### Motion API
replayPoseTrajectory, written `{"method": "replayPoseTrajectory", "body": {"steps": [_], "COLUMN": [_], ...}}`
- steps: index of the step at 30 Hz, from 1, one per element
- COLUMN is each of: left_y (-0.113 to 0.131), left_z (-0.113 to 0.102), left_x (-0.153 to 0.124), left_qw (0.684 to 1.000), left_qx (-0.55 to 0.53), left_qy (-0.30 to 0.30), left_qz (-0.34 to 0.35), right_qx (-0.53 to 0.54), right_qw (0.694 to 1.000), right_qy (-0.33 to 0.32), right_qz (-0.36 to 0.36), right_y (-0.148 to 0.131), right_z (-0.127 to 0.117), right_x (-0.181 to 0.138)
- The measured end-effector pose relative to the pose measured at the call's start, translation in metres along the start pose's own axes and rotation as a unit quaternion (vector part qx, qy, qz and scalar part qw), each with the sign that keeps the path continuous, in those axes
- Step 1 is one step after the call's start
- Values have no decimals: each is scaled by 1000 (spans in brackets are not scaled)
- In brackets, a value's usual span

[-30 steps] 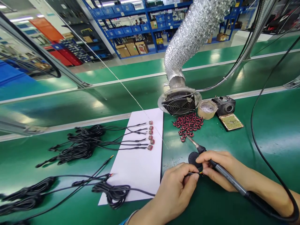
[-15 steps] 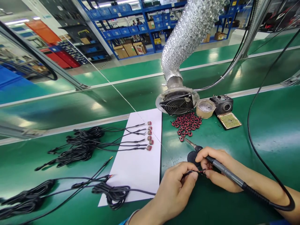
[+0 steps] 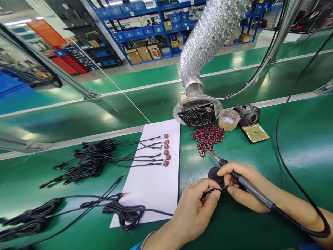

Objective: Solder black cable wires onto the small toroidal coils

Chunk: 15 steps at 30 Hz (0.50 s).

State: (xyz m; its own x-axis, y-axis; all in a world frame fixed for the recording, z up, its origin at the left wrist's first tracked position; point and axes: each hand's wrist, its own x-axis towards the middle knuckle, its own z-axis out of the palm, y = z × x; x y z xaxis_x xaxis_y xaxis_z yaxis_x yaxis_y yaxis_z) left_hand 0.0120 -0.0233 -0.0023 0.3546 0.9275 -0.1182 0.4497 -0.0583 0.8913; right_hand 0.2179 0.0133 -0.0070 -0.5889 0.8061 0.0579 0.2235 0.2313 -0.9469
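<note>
My left hand (image 3: 196, 206) pinches the end of a black cable (image 3: 206, 193), whose thin wires stick out past the fingertips. My right hand (image 3: 246, 185) is wrapped round a soldering iron (image 3: 251, 189), its tip angled up and left toward a pile of small red-and-black ring parts (image 3: 208, 137). The right fingertips also meet the wire ends; what they pinch there is mostly hidden. Just behind the hands lies a round black disc (image 3: 215, 174). On the white sheet (image 3: 153, 187), cable ends lie beside a column of several small red-faced cylinders (image 3: 166, 152).
Bundled black cables (image 3: 91, 161) cover the left of the green bench. A fume duct (image 3: 199, 111) with a fan grille hangs over the ring parts. Behind stand a round tub (image 3: 229, 119) and a soldering stand with sponge (image 3: 255, 133). The iron's cord (image 3: 282, 156) loops on the right.
The right fingertips have shifted slightly at the wire ends, and the dark piece there now lies more in line with the wires. The view has moved a little; the left hand keeps its hold.
</note>
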Motion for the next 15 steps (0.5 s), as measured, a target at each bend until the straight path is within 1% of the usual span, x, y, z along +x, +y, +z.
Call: {"method": "replayPoseTrajectory", "body": {"steps": [5, 11, 15], "left_y": [0, -1, -2], "left_z": [2, 4, 4], "left_x": [1, 0, -1], "left_qw": [1000, 998, 998], "left_qx": [9, 14, -5], "left_qy": [15, 49, 60], "left_qz": [10, 36, 34], "right_qx": [0, 34, 45], "right_qw": [1000, 998, 997], "right_qy": [-12, -45, -40], "right_qz": [-8, 29, 43], "right_y": [-2, -6, -3], "right_z": [-1, -2, 1], "right_x": [1, 0, 1]}}
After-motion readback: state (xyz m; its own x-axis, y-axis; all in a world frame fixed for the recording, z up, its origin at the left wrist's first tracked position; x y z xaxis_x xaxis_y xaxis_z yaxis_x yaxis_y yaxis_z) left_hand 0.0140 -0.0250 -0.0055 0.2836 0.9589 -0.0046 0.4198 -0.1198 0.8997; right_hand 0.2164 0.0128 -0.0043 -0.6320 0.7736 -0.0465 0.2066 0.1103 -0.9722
